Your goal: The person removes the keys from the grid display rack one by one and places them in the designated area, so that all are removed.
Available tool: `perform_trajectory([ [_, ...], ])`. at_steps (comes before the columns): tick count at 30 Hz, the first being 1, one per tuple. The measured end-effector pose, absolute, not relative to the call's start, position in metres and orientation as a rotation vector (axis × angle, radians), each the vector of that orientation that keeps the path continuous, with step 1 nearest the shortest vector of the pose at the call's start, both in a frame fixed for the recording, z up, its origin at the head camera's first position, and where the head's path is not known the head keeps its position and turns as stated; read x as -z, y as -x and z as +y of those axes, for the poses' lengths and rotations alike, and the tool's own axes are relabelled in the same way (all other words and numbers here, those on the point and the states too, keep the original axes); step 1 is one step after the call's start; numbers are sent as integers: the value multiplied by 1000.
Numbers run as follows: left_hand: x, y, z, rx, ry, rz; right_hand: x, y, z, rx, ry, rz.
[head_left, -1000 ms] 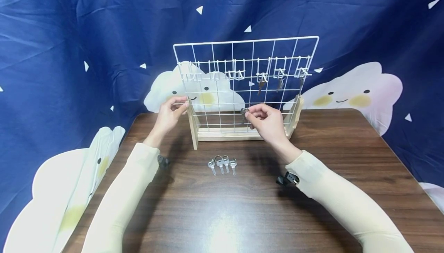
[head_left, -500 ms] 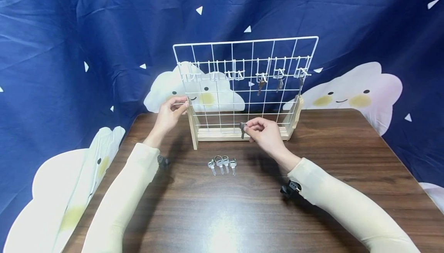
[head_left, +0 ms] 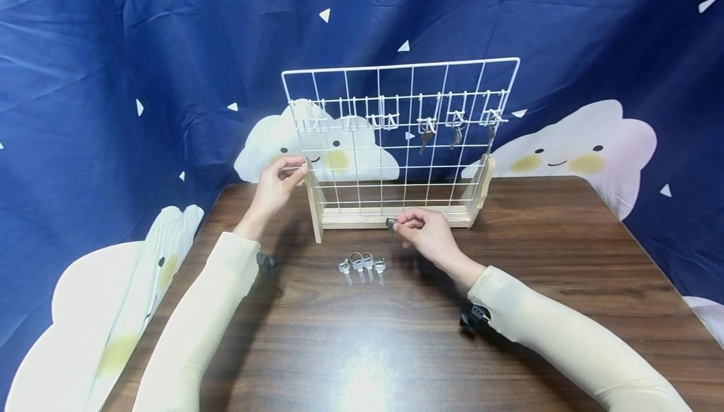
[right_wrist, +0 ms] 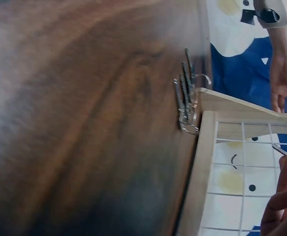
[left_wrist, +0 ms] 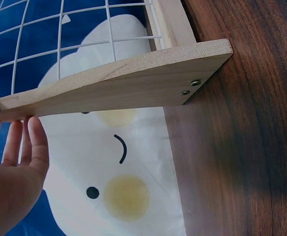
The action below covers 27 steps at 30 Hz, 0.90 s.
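My left hand [head_left: 273, 189] pinches the upper end of the wooden side panel [left_wrist: 99, 88] of a wire grid rack, thumb on one face and fingers on the other. My right hand [head_left: 432, 237] holds a small key [head_left: 391, 226] by its head between thumb and fingertips, low in front of the rack's wooden base bar [head_left: 362, 218]. In the right wrist view only the tip of that key [right_wrist: 280, 150] shows. Several silver keys [head_left: 369, 265] with rings lie in a row on the table, below and left of the right hand.
The white wire grid [head_left: 413, 69] stands upright, with a row of white hooks [head_left: 349, 124]. Keys hang on its right-hand hooks, among them a brass-coloured key [head_left: 425, 140] and a silver key [head_left: 455, 139]. A blue cloth [head_left: 170, 41] with clouds hangs behind the brown table [head_left: 317, 336].
My right hand has come down from in front of the grid toward the table, moving slightly left with the key. My left hand has stayed on the side panel.
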State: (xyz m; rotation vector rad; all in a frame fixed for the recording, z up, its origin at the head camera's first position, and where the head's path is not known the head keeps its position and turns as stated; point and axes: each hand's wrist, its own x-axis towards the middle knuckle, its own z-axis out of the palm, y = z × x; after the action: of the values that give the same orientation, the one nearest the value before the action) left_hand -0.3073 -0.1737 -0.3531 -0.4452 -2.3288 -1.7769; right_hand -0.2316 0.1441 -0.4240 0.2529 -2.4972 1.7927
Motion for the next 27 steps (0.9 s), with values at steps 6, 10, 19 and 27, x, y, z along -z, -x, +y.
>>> perform_trajectory([
  [6, 353, 307, -174, 1771, 443, -2331, 437, 228, 145, -1769, -245, -2556],
  [10, 353, 307, -173, 1769, 439, -2334, 444, 226, 145, -1733, -230, -2618],
  [19, 352, 307, -173, 1764, 444, -2332, 455, 225, 144, -1786, -128, -2691],
  [27, 352, 307, -173, 1764, 439, -2337, 462, 222, 144, -1799, -82, -2746],
])
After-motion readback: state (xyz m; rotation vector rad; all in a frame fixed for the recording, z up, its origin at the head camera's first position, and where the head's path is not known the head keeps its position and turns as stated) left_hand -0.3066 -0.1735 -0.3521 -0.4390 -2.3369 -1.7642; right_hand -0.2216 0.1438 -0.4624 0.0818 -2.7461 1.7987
